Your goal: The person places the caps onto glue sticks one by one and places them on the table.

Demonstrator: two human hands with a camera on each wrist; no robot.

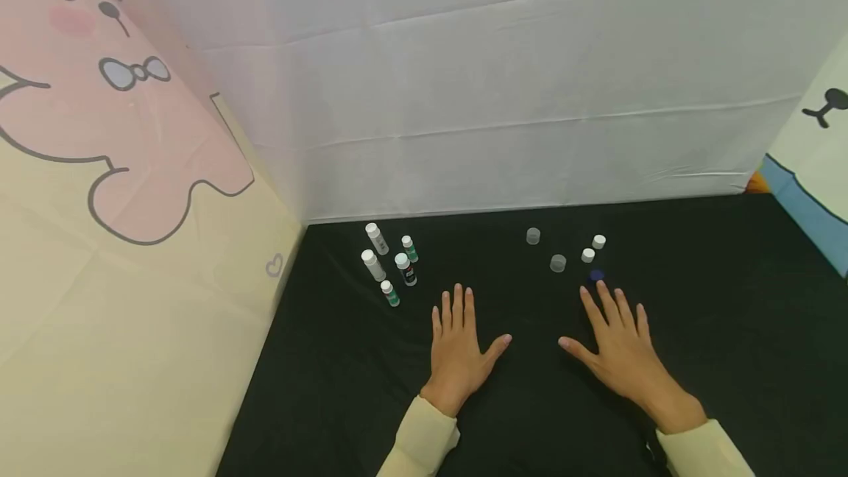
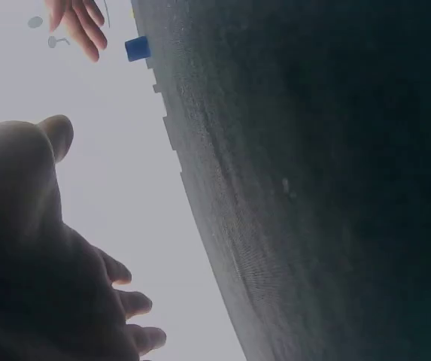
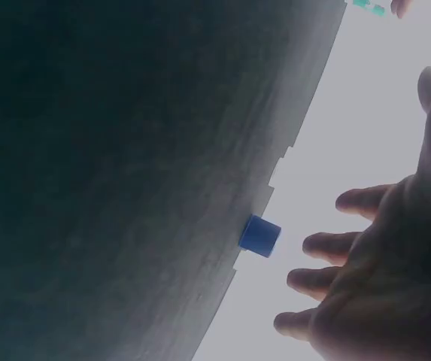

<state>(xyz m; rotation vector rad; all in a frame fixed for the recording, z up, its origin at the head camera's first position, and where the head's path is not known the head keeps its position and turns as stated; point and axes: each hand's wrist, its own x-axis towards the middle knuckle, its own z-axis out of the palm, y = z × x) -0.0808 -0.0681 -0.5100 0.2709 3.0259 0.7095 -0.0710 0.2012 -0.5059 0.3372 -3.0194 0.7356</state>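
My left hand is held flat over the black cloth, fingers straight and thumb spread, holding nothing. To its upper left stand several small white-capped bottles, among them a dark-labelled bottle, a green-labelled bottle and a white bottle. My right hand, also palm down with fingers spread, holds nothing. Just beyond its fingertips is a dark blue cap, seen bright blue in the right wrist view. Two white caps and two clear small cups lie farther back.
Black cloth covers the table. A pale cloth wall rises along the back edge, and a printed cartoon curtain borders the left side. Another printed curtain hangs at the right.
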